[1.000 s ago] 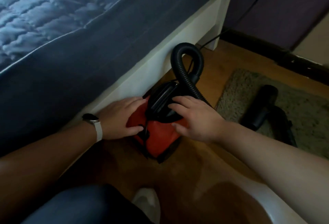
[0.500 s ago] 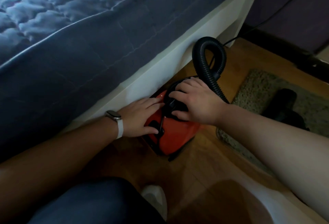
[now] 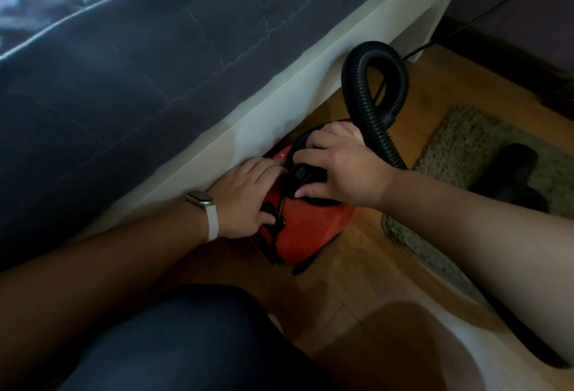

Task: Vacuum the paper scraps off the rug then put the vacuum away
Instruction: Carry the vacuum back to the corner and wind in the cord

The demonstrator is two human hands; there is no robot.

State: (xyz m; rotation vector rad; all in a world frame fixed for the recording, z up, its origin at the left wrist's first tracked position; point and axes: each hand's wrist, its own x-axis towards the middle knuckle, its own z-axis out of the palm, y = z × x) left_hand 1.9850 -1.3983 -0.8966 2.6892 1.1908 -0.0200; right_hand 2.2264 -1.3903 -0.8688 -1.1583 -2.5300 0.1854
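Observation:
A small red canister vacuum (image 3: 306, 235) sits on the wooden floor, tight against the white bed frame (image 3: 279, 95). Its black ribbed hose (image 3: 372, 79) loops upward behind it. My left hand (image 3: 245, 198) lies with straight fingers on the vacuum's left side, next to a black latch. My right hand (image 3: 344, 170) curls over the black handle on top, thumb below and fingers above. The beige rug (image 3: 459, 142) lies to the right, with the black nozzle end (image 3: 512, 173) resting on it. No paper scraps show on the visible part of the rug.
A dark blue quilt (image 3: 124, 64) hangs over the bed at the left. A black power cord (image 3: 466, 27) runs along the floor and up the dark wall behind. My knee in dark trousers (image 3: 186, 344) fills the bottom of the view.
The vacuum has slid closer to the bed frame under both hands. My right hand went from lying flat on top to curling over the black handle.

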